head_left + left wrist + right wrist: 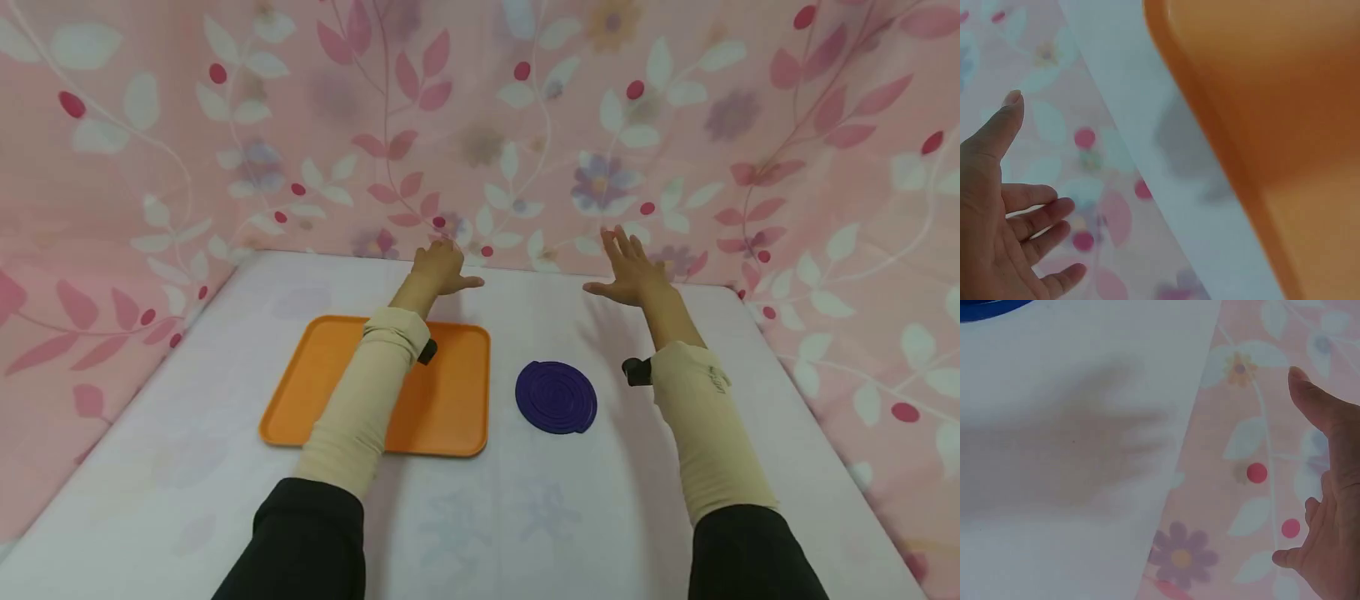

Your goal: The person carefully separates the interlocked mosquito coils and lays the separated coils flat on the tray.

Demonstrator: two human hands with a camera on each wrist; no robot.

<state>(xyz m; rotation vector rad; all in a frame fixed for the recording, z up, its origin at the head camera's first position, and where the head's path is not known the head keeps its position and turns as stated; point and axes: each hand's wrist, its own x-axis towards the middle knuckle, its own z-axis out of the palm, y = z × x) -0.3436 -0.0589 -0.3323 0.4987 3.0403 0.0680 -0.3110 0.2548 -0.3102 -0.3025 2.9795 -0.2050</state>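
Note:
An orange tray (450,392) lies on the white table, with the left forearm across it in the head view. Beyond its far edge the left hand (438,268) is held out with nothing in it, thumb apart from the fingers; the left wrist view shows this palm (991,231) beside the tray's rim (1210,137). To the right of the tray lies a round dark purple mat (556,397) with ring patterns. The right hand (633,271) hangs past the mat with spread fingers, empty; in the right wrist view the hand (1335,487) touches nothing.
The white table (480,533) carries a faint printed pattern. Behind it and at both sides hangs a pink cloth (480,125) with leaves, flowers and red dots. A dark wrist camera (637,372) sits at the right cuff, another (427,352) at the left.

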